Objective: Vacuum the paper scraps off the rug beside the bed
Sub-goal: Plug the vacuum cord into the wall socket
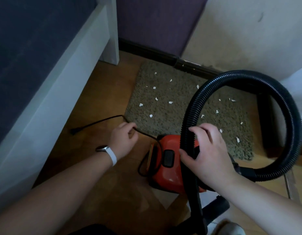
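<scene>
Our left hand (124, 138) pinches the power cord (102, 119); our right hand (209, 155) grips the black hose (190, 114) above the red vacuum (163, 177). The rug (172, 116), dotted with paper scraps (141, 104), lies just beyond both hands, nearest the right.

The bed (45, 82) is set along the left, and the rug (163, 102) is laid on the floor (104, 184) to its right, with its far edge near the skirting board (146, 50). The paper scraps (141, 104) are scattered across the rug. The vacuum cleaner (165, 167) is stood at the rug's near edge. Its cord (104, 119) is led leftward, pinched by the left hand (124, 138), to the plug (73, 131) lying beside the bed. The hose (248, 75) is looped above the rug's right half and gripped by the right hand (206, 150) over the vacuum cleaner
</scene>
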{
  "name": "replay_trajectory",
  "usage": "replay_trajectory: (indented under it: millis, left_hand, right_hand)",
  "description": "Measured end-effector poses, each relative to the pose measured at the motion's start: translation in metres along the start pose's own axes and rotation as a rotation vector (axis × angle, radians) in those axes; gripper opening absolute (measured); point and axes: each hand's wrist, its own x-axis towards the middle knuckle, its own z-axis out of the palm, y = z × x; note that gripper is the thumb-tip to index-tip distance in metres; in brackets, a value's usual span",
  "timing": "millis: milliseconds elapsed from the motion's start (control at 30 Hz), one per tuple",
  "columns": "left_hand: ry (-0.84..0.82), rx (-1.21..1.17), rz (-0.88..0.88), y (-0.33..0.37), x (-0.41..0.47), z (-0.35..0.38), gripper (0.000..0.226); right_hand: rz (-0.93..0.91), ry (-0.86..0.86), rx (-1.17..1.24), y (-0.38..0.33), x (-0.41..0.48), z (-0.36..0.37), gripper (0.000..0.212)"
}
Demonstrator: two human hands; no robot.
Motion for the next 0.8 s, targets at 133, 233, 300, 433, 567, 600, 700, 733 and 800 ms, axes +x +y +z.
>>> replay_trajectory:
  millis: [133,233,300,433,567,600,700,733,800]
  left_hand:
    - [0.101,-0.151,0.123,0.046,-0.004,-0.009,0.024]
    - [0.16,-0.273,0.132,0.068,-0.007,-0.021,0.027]
    - [0.197,-0.343,0.119,0.078,-0.01,-0.031,0.025]
    - [0.357,-0.346,0.15,0.097,-0.021,-0.053,0.02]
    - [0.425,-0.316,0.25,0.118,-0.028,-0.071,0.023]
    - [0.421,-0.313,0.272,0.123,-0.029,-0.075,0.024]
    - [0.391,-0.243,0.322,0.142,-0.034,-0.087,0.021]
    - [0.381,-0.22,0.331,0.148,-0.034,-0.091,0.021]
    - [0.357,-0.181,0.349,0.161,-0.033,-0.099,0.02]
  right_hand:
    - [-0.033,-0.013,-0.014,-0.001,0.005,0.005,0.059]
    - [-0.048,-0.02,-0.009,-0.003,0.009,0.008,0.055]
    - [-0.05,-0.031,0.007,-0.005,0.013,0.008,0.05]
    - [-0.025,-0.08,0.095,-0.012,0.023,0.007,0.041]
    - [0.154,-0.165,0.54,-0.034,0.049,-0.014,0.017]
    - [0.239,-0.18,0.672,-0.041,0.058,-0.021,0.019]
    - [0.465,-0.136,1.003,-0.057,0.087,-0.041,0.034]
    - [0.514,-0.12,1.104,-0.062,0.097,-0.048,0.034]
    - [0.575,-0.118,1.247,-0.069,0.116,-0.062,0.032]
